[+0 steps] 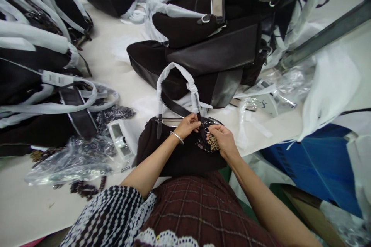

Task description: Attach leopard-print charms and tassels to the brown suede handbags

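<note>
A dark handbag (179, 158) stands at the table's front edge, against my body. Its handle (174, 67), wrapped in white paper, arches up behind my hands. My left hand (189, 126), with a silver bangle at the wrist, is closed in a pinch at the handle's right base; what its fingertips hold is too small to make out. My right hand (222, 139) is closed on a leopard-print charm (213, 143) with a metal ring, at the bag's upper right. Dark beaded or chain pieces hang beside the charm, partly hidden by the fingers.
More dark handbags (214, 54) are heaped behind, and others (29, 131) lie at left. A white tape dispenser or similar device (123, 142) stands left of my bag, near clear plastic bags (78, 158). White strips (327, 88) hang at right above a blue bag (313, 170).
</note>
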A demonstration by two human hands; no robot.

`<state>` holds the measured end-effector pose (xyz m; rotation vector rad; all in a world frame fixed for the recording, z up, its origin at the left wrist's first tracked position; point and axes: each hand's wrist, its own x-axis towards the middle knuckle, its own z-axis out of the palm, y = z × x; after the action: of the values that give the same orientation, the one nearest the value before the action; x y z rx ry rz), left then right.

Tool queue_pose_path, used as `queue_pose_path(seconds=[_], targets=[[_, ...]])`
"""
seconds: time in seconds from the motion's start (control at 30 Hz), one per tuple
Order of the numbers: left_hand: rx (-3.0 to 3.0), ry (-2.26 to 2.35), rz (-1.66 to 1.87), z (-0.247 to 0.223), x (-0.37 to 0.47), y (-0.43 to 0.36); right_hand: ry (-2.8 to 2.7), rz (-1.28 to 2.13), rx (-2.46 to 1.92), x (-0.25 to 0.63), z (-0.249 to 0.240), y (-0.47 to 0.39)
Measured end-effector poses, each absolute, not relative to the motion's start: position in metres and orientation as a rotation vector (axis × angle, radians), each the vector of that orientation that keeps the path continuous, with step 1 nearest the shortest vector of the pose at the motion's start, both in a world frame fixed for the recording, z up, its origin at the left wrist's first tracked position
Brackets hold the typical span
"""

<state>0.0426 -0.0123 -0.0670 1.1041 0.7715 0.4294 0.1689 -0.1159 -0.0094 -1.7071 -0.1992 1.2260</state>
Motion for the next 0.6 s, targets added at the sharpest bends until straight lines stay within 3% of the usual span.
queue_pose_path(seconds=[0.23, 0.6], targets=[[1.014, 0.752, 0.451, -0.041, 0.023, -0.019, -0.314, 1.274, -1.651, 0.161, 0.005, -0.11], [0.829, 0.803, 0.48, -0.036, 0.019, -0.024, -0.421, 1.129, -1.753, 0.152, -0.007, -0.113]])
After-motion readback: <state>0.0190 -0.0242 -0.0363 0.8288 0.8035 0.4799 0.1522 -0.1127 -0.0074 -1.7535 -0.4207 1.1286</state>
